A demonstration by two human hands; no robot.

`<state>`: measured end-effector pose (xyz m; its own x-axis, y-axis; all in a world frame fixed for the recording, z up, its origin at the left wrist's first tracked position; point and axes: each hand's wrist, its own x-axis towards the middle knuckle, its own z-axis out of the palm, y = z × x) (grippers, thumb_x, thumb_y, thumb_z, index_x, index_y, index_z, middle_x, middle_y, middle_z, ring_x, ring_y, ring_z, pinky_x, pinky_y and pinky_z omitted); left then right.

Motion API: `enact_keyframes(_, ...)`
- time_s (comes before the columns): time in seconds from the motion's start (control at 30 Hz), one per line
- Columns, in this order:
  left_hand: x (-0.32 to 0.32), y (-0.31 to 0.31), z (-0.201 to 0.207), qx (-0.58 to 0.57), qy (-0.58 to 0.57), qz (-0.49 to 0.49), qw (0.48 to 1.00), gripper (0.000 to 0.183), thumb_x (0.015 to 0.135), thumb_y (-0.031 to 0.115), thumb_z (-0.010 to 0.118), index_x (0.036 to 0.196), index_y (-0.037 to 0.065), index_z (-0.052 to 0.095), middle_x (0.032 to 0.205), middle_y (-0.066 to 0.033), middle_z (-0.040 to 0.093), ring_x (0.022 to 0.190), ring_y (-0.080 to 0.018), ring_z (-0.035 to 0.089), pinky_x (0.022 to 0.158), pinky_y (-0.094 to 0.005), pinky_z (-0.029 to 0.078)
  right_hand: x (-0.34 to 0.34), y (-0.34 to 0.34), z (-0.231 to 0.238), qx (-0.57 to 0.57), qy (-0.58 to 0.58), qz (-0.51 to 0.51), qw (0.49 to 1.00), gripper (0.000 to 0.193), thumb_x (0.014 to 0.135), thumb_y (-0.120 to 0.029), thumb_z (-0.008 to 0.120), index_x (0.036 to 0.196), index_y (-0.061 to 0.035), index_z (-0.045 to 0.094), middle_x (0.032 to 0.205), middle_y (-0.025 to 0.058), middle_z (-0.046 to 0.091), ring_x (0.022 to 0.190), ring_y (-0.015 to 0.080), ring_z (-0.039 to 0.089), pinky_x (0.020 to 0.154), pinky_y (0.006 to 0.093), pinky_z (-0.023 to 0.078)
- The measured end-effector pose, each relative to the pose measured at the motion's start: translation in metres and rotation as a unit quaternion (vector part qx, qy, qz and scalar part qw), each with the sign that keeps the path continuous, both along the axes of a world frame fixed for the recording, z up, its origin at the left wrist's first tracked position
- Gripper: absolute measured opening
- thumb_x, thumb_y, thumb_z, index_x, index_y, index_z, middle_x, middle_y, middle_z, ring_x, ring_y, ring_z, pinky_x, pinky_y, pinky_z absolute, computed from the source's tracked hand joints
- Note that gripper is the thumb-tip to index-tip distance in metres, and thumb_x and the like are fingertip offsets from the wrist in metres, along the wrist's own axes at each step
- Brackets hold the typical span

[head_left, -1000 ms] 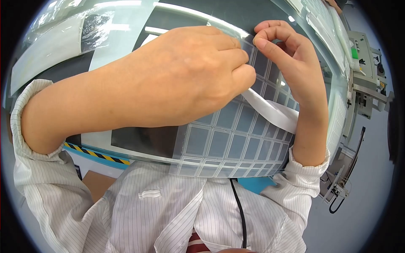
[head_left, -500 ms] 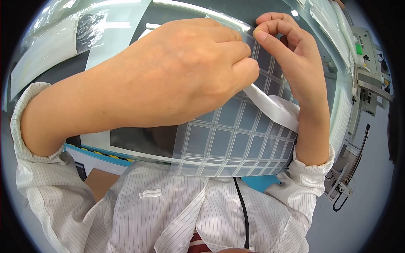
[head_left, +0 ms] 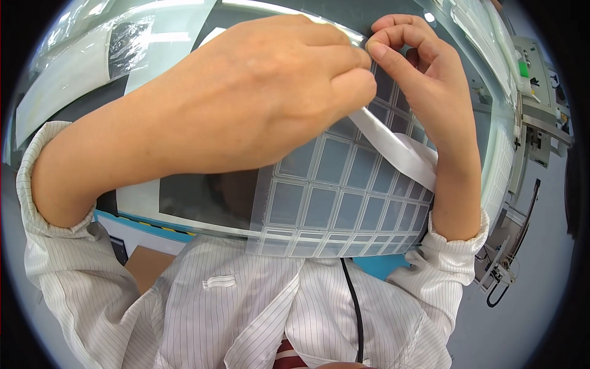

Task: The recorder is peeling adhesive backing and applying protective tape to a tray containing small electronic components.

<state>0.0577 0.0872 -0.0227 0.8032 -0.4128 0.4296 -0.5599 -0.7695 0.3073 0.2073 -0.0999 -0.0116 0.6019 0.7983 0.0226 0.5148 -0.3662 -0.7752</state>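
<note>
The gridded tray [head_left: 332,203] looks like thin translucent plastic, smooth with a dull sheen. The strip [head_left: 393,147] peeling across it is matt white film or paper. The striped coat [head_left: 246,307] is fine woven cloth.

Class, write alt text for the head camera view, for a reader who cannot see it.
Two bare hands meet at the top edge of a translucent gridded sheet: the left hand and right hand pinch there, with a white strip trailing from the pinch across the grid. Striped white sleeves frame the view.
</note>
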Motion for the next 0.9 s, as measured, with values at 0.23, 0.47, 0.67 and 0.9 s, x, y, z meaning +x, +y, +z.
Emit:
enact_keyframes(0.23,0.014,0.018,0.015,-0.042,0.001,-0.073,0.996,0.016,0.09,0.01,0.057,0.094,-0.004,0.053,0.109,-0.0247,0.063,0.1,-0.033,0.062,0.083,-0.0384,0.051,0.003,-0.005,0.001,0.016,0.005,0.037,0.999,0.016,0.1,-0.012,0.061,0.103,0.0016,0.069,0.119,0.002,0.061,0.098,0.0075,0.056,0.089,0.0228,0.044)
enact_keyframes(0.47,0.018,0.022,0.016,0.001,0.044,-0.095,0.995,0.015,0.089,0.01,0.058,0.086,-0.003,0.05,0.087,-0.0184,0.057,0.084,-0.029,0.057,0.077,-0.0377,0.05,0.0,-0.003,0.007,-0.014,-0.086,0.079,0.993,0.012,0.095,-0.008,0.064,0.102,0.0007,0.068,0.117,0.0023,0.063,0.095,0.0074,0.056,0.081,0.0226,0.043)
enact_keyframes(0.67,0.023,0.019,0.0,0.078,-0.182,-0.086,0.976,0.014,0.089,0.009,0.059,0.082,-0.001,0.051,0.082,-0.0163,0.057,0.079,-0.0289,0.058,0.075,-0.0379,0.05,-0.007,0.002,0.009,-0.029,-0.137,0.071,0.988,0.008,0.091,-0.006,0.066,0.097,0.0001,0.067,0.112,0.0025,0.065,0.089,0.0086,0.053,0.077,0.0238,0.042)
enact_keyframes(0.9,-0.01,-0.007,-0.002,0.047,-0.016,-0.005,0.999,0.012,0.086,0.01,0.061,0.089,-0.002,0.058,0.115,-0.0189,0.068,0.105,-0.0336,0.067,0.088,-0.0406,0.057,0.002,-0.001,0.008,-0.017,-0.115,0.104,0.988,0.008,0.091,-0.008,0.068,0.096,-0.0012,0.065,0.111,0.0018,0.063,0.089,0.0079,0.051,0.075,0.0218,0.038)
